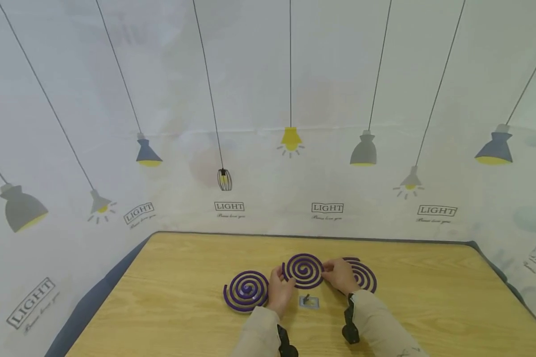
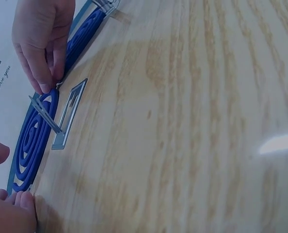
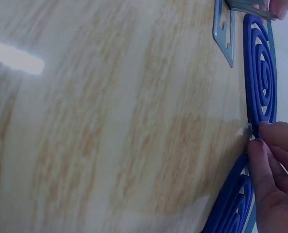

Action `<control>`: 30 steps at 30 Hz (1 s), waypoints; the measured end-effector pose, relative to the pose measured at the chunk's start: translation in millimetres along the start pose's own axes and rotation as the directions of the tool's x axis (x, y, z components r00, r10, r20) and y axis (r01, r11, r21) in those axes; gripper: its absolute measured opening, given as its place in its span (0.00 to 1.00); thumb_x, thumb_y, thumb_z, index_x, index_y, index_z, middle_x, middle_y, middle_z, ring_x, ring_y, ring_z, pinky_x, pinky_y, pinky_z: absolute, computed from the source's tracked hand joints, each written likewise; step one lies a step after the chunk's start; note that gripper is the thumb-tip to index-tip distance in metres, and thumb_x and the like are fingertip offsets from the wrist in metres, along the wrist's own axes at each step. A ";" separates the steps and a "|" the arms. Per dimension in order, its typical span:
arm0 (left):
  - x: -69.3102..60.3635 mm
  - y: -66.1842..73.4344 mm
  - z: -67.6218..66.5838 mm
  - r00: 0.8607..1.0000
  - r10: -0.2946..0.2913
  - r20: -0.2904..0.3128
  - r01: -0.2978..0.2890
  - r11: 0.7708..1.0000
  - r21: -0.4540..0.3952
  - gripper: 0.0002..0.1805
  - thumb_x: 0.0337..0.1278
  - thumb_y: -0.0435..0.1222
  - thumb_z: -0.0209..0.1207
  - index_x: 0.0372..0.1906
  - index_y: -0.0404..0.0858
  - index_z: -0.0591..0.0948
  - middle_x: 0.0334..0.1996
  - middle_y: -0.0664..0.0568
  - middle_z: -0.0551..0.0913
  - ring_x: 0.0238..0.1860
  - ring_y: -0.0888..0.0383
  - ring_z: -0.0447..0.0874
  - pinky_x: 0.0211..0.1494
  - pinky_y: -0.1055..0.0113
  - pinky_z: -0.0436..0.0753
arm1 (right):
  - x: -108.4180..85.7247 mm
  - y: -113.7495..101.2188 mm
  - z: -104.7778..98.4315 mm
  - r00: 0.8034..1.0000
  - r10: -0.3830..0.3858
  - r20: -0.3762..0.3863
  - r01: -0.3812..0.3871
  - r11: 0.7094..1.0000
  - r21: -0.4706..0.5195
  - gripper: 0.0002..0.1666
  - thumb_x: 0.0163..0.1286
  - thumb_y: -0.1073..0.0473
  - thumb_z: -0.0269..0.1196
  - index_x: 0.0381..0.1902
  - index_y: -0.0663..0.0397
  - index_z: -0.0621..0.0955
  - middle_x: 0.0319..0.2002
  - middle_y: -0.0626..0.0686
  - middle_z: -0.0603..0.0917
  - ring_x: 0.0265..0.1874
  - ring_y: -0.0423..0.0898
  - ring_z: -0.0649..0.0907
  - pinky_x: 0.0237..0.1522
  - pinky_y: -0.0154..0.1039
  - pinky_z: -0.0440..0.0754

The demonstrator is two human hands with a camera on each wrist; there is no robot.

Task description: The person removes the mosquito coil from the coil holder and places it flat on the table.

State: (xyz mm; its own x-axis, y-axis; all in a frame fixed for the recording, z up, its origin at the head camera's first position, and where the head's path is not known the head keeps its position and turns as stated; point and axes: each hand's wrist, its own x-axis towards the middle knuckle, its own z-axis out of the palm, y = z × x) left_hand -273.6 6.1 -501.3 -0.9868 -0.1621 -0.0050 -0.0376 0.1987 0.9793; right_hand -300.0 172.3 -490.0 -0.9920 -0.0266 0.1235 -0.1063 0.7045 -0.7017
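Observation:
Both hands hold the middle purple spiral coil (image 1: 303,270) by opposite edges, just over the wooden table. My left hand (image 1: 280,291) is at its left edge, thumb toward the coil; in the left wrist view that hand (image 2: 10,211) shows only partly, at the coil's (image 2: 32,141) lower end. My right hand (image 1: 341,275) pinches the right edge between thumb and fingertips, as the right wrist view shows the hand (image 3: 275,170) on the coil (image 3: 261,73). A small metal stand (image 1: 309,301) with a raised prong lies in front of the coil.
Another spiral coil (image 1: 245,291) sits left of my left hand, with metal under its centre. A third coil (image 1: 365,276) lies at the right, partly behind my right hand. The table's back edge (image 1: 312,238) meets a printed wall sheet (image 1: 268,218).

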 end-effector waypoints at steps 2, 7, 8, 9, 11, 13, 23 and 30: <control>-0.2 0.1 -0.5 1.000 0.000 0.005 0.000 1.000 -0.013 0.28 0.50 0.27 0.54 0.57 0.23 0.61 0.54 0.32 0.66 0.55 0.40 0.65 0.57 0.54 0.67 | -0.4 -0.8 0.8 1.000 0.006 -0.002 -0.006 1.000 0.004 0.11 0.53 0.70 0.62 0.36 0.71 0.80 0.31 0.60 0.81 0.32 0.53 0.80 0.34 0.44 0.78; -0.3 -0.9 -0.9 1.000 0.013 0.016 -0.013 1.000 -0.015 0.29 0.48 0.26 0.55 0.58 0.23 0.60 0.55 0.31 0.66 0.55 0.39 0.65 0.57 0.53 0.67 | -2.2 -2.0 1.4 1.000 0.005 -0.012 -0.005 1.000 -0.005 0.11 0.52 0.71 0.63 0.36 0.71 0.80 0.31 0.60 0.81 0.31 0.53 0.80 0.33 0.43 0.78; -0.2 -1.2 -0.8 1.000 0.017 0.016 -0.017 1.000 -0.011 0.29 0.48 0.26 0.55 0.58 0.23 0.60 0.55 0.31 0.66 0.55 0.39 0.65 0.57 0.53 0.67 | -2.4 -2.4 1.4 1.000 0.003 -0.014 -0.003 1.000 -0.008 0.11 0.52 0.71 0.63 0.36 0.71 0.80 0.31 0.60 0.81 0.31 0.52 0.80 0.33 0.43 0.78; 0.0 -1.7 -0.6 1.000 0.024 0.017 -0.023 1.000 -0.006 0.30 0.48 0.26 0.55 0.58 0.23 0.60 0.54 0.32 0.66 0.54 0.40 0.65 0.57 0.53 0.67 | -2.7 -2.9 1.5 1.000 0.001 -0.017 -0.001 1.000 -0.011 0.12 0.52 0.71 0.63 0.36 0.71 0.80 0.31 0.60 0.81 0.31 0.52 0.80 0.33 0.43 0.78; 0.7 -2.2 -0.2 0.999 0.036 0.015 -0.037 0.999 0.006 0.29 0.47 0.26 0.55 0.57 0.23 0.61 0.54 0.32 0.67 0.54 0.40 0.66 0.57 0.53 0.67 | -3.2 -4.2 1.8 1.000 -0.001 -0.022 0.000 1.000 -0.009 0.11 0.52 0.71 0.62 0.36 0.72 0.80 0.30 0.60 0.81 0.30 0.52 0.79 0.33 0.43 0.78; 1.0 -2.7 0.1 0.999 0.039 0.017 -0.039 0.999 0.004 0.29 0.48 0.26 0.55 0.57 0.24 0.61 0.54 0.33 0.67 0.53 0.41 0.66 0.56 0.53 0.67 | -3.3 -4.8 2.3 1.000 -0.001 -0.030 0.001 1.000 -0.005 0.11 0.52 0.71 0.62 0.36 0.71 0.80 0.30 0.60 0.81 0.30 0.52 0.79 0.32 0.43 0.78; -0.9 2.5 -1.6 0.994 0.093 0.057 -0.095 0.995 0.018 0.28 0.49 0.27 0.55 0.57 0.23 0.62 0.52 0.31 0.67 0.55 0.39 0.66 0.58 0.53 0.65 | -2.4 0.6 4.7 0.998 -0.024 -0.065 0.023 1.000 -0.005 0.11 0.51 0.71 0.63 0.35 0.71 0.80 0.31 0.61 0.81 0.31 0.53 0.80 0.34 0.44 0.78; -0.9 6.4 -3.1 0.992 0.100 0.076 -0.103 0.994 0.033 0.27 0.50 0.27 0.54 0.56 0.22 0.62 0.51 0.31 0.68 0.53 0.40 0.68 0.56 0.54 0.68 | -1.2 1.5 6.4 0.997 -0.009 -0.074 0.010 1.000 0.016 0.11 0.52 0.70 0.63 0.35 0.72 0.80 0.30 0.61 0.81 0.31 0.53 0.80 0.33 0.44 0.78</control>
State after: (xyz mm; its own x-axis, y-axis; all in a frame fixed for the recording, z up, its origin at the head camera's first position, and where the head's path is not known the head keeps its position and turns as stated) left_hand -272.5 4.5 -494.4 -0.9947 -0.0675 0.0781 0.0593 0.2459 0.9675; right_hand -299.4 168.9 -495.6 -0.9833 0.0196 0.1809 -0.1172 0.6925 -0.7119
